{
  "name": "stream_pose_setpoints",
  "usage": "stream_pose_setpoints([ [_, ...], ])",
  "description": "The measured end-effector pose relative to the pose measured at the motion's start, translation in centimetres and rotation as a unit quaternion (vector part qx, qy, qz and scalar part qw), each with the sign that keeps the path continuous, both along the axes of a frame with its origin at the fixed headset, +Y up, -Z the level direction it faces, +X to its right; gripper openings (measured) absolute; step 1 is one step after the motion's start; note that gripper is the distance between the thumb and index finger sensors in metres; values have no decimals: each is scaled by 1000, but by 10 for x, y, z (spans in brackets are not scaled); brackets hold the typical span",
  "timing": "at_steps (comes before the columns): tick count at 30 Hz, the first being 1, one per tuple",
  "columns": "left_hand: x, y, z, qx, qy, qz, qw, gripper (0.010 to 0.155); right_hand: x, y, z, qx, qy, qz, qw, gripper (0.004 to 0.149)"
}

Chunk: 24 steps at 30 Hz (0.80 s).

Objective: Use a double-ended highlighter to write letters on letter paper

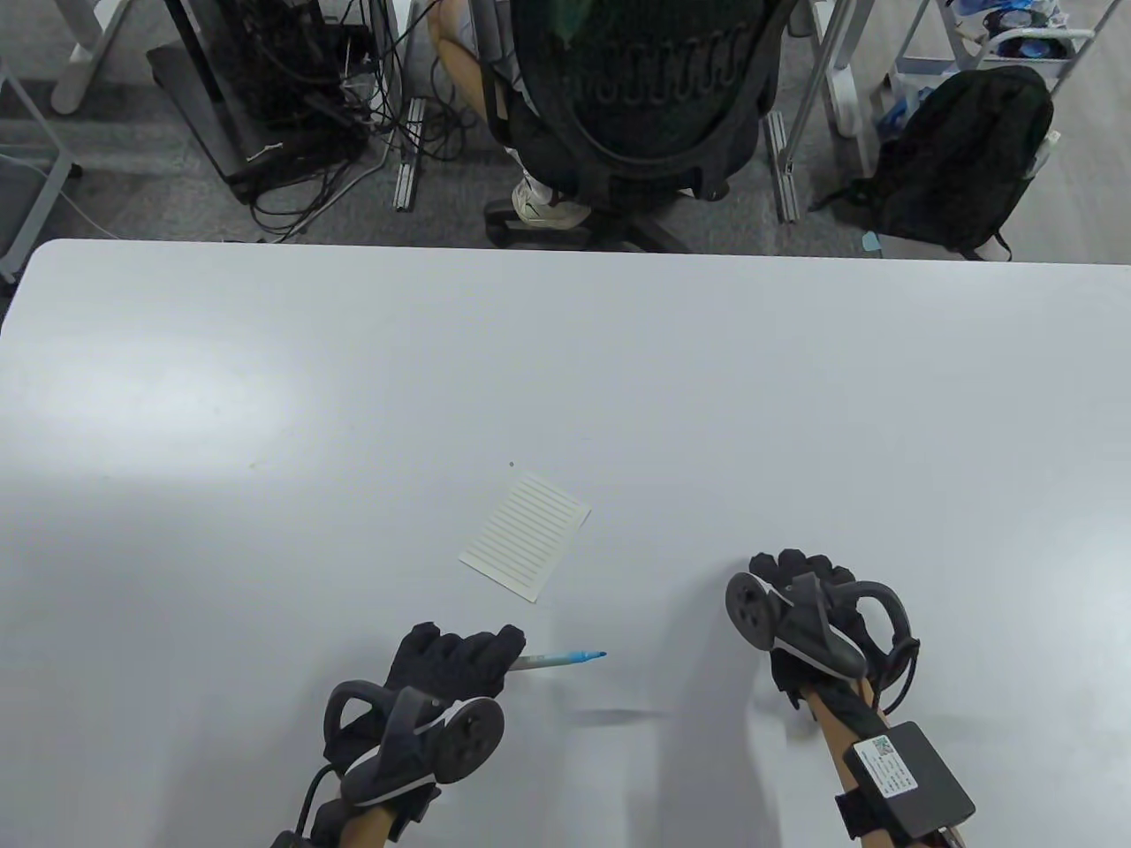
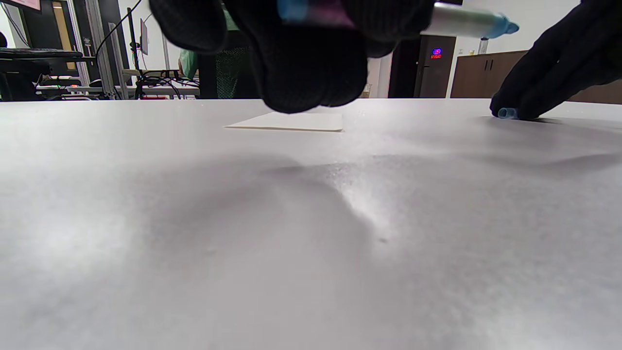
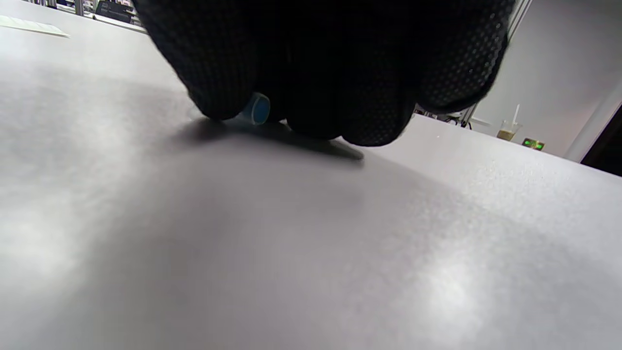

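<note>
A small lined letter paper lies flat on the white table, also seen edge-on in the left wrist view as paper. My left hand grips the highlighter, whose uncapped blue tip points right; the same highlighter sticks out past my curled fingers. My right hand is down on the table to the right of the paper, fingertips pinching the blue cap against the surface. The cap shows under those fingertips from the left wrist.
Beyond the table's far edge a person sits in a black office chair. A black backpack lies on the floor at the right, cables and a desk frame at the left.
</note>
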<state>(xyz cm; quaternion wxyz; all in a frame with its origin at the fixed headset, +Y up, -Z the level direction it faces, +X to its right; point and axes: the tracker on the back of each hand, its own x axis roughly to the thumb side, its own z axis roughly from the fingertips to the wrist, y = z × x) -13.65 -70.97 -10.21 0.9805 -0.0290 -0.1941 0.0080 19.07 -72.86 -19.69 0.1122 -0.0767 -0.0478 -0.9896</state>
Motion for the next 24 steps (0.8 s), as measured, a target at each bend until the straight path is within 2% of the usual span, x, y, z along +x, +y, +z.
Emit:
stream_pose_setpoints([
  [6, 3, -1, 0, -3, -3, -2, 1000, 52, 5, -1, 6, -30, 8, -22, 999, 55],
  [12, 5, -1, 1, -5, -5, -5, 1000, 52, 1, 9, 25, -12, 28, -43, 999, 60],
  [24, 5, -2, 3, -1, 1, 1, 1000, 52, -37, 27, 72, 27, 74, -97, 992, 63],
])
